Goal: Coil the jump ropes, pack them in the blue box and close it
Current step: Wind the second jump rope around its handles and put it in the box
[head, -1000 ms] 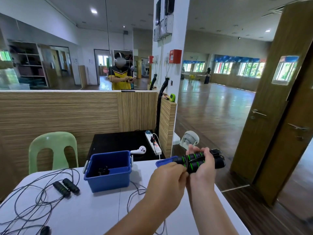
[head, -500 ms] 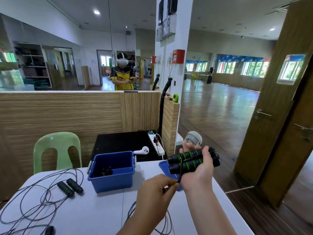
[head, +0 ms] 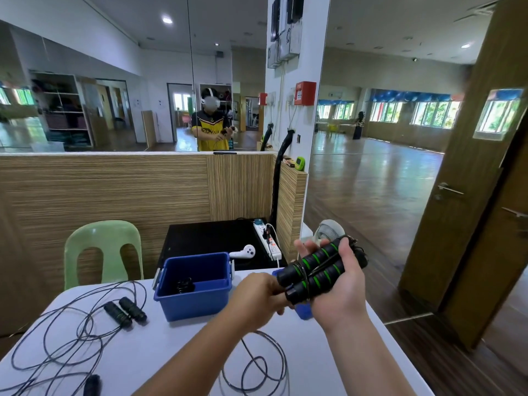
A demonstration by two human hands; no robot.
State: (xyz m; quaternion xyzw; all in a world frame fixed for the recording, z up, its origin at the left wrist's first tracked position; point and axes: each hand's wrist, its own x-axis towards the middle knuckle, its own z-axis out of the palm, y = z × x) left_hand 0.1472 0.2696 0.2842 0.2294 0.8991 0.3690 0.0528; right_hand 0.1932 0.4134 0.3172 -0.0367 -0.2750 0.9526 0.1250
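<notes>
The person stands at the white table (head: 160, 355), arms stretched over its right half. The right hand (head: 340, 287) is closed around two black handles with green rings (head: 315, 270), held side by side above the table's far right edge. The left hand (head: 257, 295) pinches the thin black rope (head: 265, 364) just at the handles' near ends; the rest of that rope hangs in loose loops on the table near its front edge. The blue box (head: 194, 284) sits open by the far edge, something dark lying inside. Its blue lid (head: 303, 310) peeks out beneath the hands. Another jump rope (head: 74, 335) sprawls uncoiled over the left side.
</notes>
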